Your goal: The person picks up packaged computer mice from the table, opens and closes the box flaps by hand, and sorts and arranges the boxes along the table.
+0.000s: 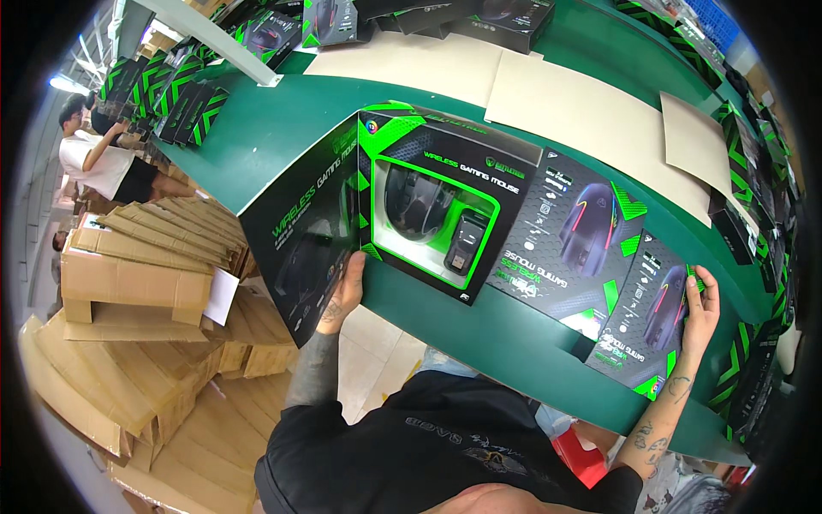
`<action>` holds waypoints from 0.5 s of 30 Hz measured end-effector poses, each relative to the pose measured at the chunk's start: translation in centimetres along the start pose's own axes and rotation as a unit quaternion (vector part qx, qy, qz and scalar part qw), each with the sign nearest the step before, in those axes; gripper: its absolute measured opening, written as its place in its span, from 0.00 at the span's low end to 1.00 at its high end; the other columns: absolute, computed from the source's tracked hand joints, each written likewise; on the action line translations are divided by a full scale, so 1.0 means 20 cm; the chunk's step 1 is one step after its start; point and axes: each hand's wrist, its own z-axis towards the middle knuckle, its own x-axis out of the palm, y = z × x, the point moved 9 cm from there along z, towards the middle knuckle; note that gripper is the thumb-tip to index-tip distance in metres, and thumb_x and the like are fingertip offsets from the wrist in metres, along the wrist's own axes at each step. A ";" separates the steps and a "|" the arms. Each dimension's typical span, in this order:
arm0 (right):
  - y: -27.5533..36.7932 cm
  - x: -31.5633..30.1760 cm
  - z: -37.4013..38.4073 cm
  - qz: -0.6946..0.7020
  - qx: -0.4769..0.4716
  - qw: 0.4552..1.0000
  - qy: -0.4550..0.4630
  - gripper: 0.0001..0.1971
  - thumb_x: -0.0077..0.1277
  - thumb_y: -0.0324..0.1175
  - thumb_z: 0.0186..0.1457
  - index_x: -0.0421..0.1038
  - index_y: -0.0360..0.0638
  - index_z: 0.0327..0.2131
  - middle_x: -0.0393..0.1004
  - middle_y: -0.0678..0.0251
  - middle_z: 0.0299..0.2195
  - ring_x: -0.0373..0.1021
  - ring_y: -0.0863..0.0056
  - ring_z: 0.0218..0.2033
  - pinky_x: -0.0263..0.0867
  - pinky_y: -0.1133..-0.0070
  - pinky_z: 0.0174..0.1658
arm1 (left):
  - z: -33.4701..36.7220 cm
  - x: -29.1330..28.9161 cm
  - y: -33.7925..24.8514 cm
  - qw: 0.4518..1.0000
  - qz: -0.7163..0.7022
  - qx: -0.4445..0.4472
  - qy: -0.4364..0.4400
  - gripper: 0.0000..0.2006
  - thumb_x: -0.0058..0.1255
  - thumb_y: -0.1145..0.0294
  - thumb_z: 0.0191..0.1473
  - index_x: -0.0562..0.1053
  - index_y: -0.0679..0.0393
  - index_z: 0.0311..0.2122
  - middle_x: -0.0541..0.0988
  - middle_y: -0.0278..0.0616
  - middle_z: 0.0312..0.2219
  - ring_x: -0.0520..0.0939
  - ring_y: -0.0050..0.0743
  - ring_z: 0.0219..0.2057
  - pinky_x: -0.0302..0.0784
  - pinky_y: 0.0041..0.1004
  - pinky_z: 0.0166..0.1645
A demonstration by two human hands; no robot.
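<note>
Hands (342, 291) hold an opened mouse box (428, 201) beside cardboard sheets (591, 116).

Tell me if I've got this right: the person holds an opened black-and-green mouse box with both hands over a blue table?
Not quite: the table is green, not blue, as the head view shows. The rest holds: the left hand and right hand hold the opened black-and-green mouse box.
</note>
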 end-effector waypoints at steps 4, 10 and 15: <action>0.10 -0.05 -0.03 -0.002 -0.032 0.999 -0.013 0.13 0.49 0.26 0.56 0.67 0.37 0.46 0.70 0.66 0.44 0.65 0.82 0.44 0.60 0.85 0.48 | 0.01 0.02 -0.02 0.999 0.032 0.000 0.038 0.13 0.50 0.70 0.55 0.73 0.63 0.44 0.77 0.48 0.41 0.77 0.41 0.43 0.70 0.35 0.49; 0.51 0.27 -0.32 -0.385 -0.151 0.905 0.097 0.49 0.66 0.42 0.36 0.50 0.42 0.61 0.43 0.44 0.62 0.45 0.55 0.63 0.50 0.68 0.60 | 0.25 0.13 -0.23 0.958 -0.012 0.196 0.208 0.32 0.58 0.66 0.45 0.62 0.61 0.56 0.55 0.56 0.60 0.68 0.58 0.54 0.69 0.37 0.53; 0.51 0.35 -0.61 -0.480 -0.084 0.853 0.186 0.62 0.72 0.44 0.15 0.51 0.45 0.61 0.30 0.46 0.65 0.44 0.50 0.63 0.50 0.66 0.61 | 0.43 0.24 -0.18 0.943 -0.134 0.131 0.273 0.39 0.59 0.60 0.44 0.57 0.58 0.60 0.55 0.56 0.60 0.63 0.53 0.58 0.61 0.37 0.59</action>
